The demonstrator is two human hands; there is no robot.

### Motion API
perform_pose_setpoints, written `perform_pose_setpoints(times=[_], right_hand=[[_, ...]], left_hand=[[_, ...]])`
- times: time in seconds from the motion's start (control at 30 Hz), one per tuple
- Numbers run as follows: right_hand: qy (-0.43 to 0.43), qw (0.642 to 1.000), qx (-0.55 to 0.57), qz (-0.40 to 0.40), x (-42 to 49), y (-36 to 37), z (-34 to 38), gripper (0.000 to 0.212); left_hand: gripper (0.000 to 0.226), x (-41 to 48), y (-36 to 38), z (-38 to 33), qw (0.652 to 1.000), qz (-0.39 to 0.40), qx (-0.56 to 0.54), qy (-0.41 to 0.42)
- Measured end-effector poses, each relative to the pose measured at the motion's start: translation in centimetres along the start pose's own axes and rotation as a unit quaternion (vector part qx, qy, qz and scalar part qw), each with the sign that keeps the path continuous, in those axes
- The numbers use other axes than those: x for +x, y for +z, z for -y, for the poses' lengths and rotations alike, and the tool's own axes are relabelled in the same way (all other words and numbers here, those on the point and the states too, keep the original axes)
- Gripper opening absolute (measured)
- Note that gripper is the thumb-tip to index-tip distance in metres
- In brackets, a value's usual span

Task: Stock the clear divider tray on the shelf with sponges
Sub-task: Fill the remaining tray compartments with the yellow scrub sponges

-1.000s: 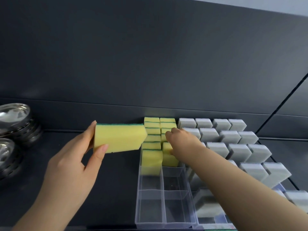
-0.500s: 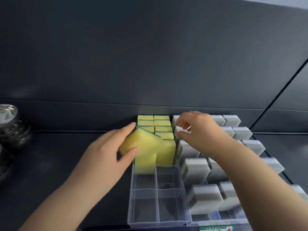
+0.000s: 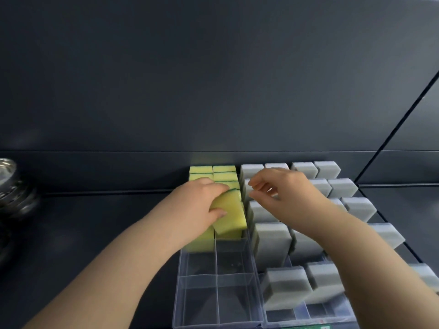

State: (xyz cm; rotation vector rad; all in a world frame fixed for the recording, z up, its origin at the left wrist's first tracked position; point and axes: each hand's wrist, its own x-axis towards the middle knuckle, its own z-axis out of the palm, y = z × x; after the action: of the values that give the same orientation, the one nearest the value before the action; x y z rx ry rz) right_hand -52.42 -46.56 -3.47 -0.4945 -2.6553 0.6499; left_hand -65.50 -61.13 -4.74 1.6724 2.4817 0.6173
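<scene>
Dark matte shelf [image 3: 95,233] meets a dark back panel [image 3: 213,79], evenly lit.

1. Your left hand [image 3: 199,207] grips a yellow sponge [image 3: 229,214], held tilted over the right column of the clear divider tray [image 3: 180,281].
2. Stocked yellow sponges [image 3: 224,173] fill the tray's back rows.
3. Your right hand [image 3: 289,193] hovers over the grey sponges [image 3: 270,241], fingers loosely curled, holding nothing.
4. Steel bowls [image 3: 9,184] sit far left on the dark shelf [image 3: 95,222].
</scene>
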Motion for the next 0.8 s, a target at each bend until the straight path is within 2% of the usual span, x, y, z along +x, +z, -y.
perform_pose_setpoints(times=[0.2, 0.43, 0.57, 0.8], right_hand=[[-0.011, 0.998, -0.014, 0.057, 0.2, 0.5, 0.0, 0.016], [0.026, 0.992, -0.049, 0.114, -0.8, 0.0, -0.5, 0.01], [0.04, 0.983, -0.061, 0.166, -2.0, 0.4, -0.9, 0.015], [0.037, 0.982, -0.063, 0.174, -2.8, 1.3, -1.1, 0.018]], left_hand=[[0.054, 0.2, -0.1, 0.0, 1.0, 0.023, -0.004, -0.008], [0.044, 0.7, 1.3, -1.1, 0.997, 0.051, 0.058, -0.013], [0.043, 0.9, 1.6, -1.4, 0.996, 0.079, 0.05, -0.009], [0.042, 1.6, 1.1, -2.2, 0.987, 0.133, 0.089, -0.024]])
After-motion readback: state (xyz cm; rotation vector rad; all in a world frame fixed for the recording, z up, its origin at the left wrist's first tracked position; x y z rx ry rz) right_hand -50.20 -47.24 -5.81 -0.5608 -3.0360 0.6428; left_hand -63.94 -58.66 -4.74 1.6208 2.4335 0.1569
